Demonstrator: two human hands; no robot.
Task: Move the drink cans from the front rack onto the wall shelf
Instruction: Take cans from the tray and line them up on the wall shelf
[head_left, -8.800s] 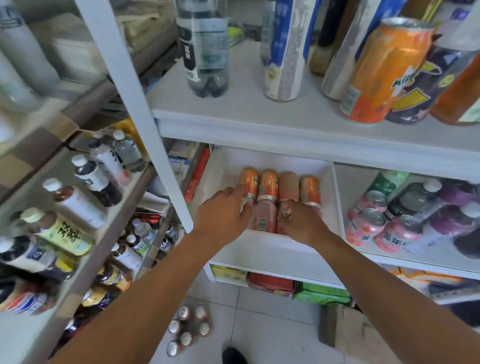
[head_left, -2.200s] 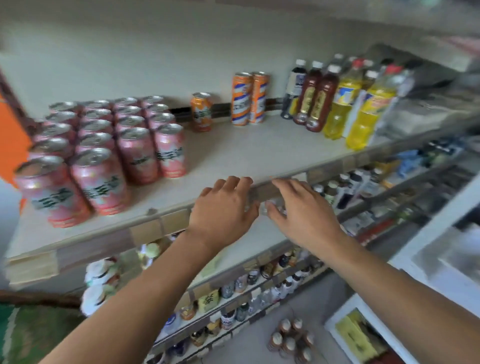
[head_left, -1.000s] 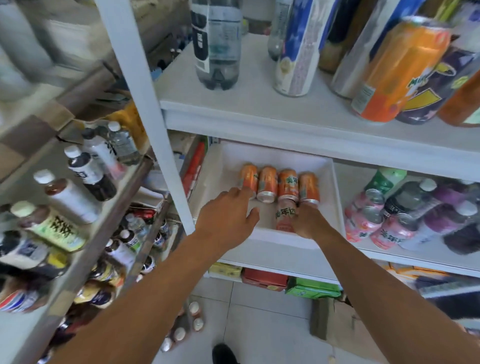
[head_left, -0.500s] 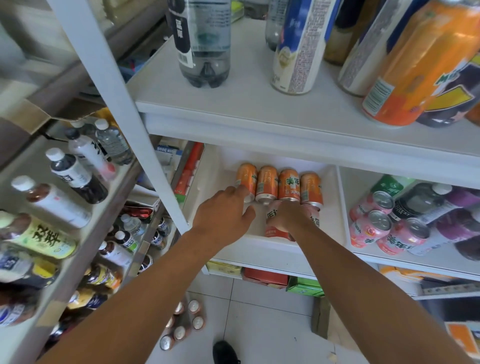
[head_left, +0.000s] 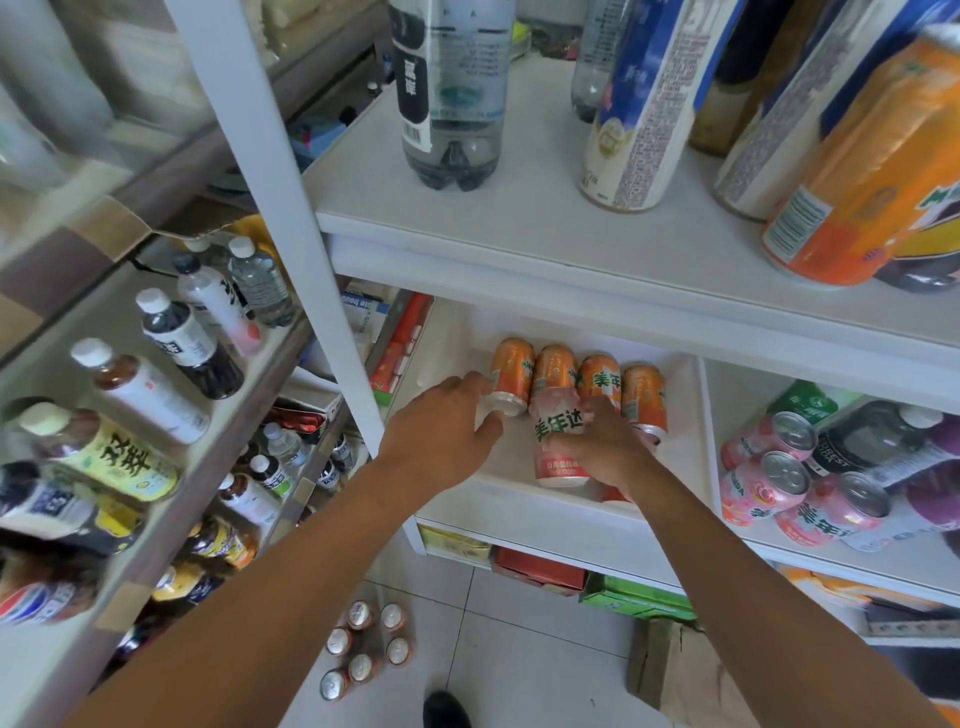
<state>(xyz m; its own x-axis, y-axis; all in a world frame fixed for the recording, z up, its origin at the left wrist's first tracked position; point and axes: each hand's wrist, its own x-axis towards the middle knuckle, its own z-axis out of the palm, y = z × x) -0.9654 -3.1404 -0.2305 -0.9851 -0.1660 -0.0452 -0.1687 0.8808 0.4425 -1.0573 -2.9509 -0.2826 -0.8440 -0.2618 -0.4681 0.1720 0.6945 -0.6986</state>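
Both my hands reach into a white compartment (head_left: 680, 452) of the front rack. My right hand (head_left: 602, 447) grips a pink can (head_left: 556, 441) with green characters, tilted and lifted off the compartment floor. Another pink can (head_left: 615, 493) lies partly hidden under that hand. Behind stands a row of several orange cans (head_left: 576, 376). My left hand (head_left: 441, 426) has its fingers spread, its fingertips by the leftmost orange can (head_left: 511, 374). The wall shelf (head_left: 171, 499) runs along the left.
Bottles (head_left: 171, 358) fill the wall shelf on the left. A white upright post (head_left: 291, 218) stands between shelf and rack. Tall bottles and a large orange can (head_left: 872, 171) stand on the rack's upper board. Pink cans (head_left: 779, 478) lie in the right compartment. Several cans (head_left: 363, 649) stand on the floor.
My right hand has closed round the pink can and lifted it up and toward me. My left hand stayed near the leftmost orange can.
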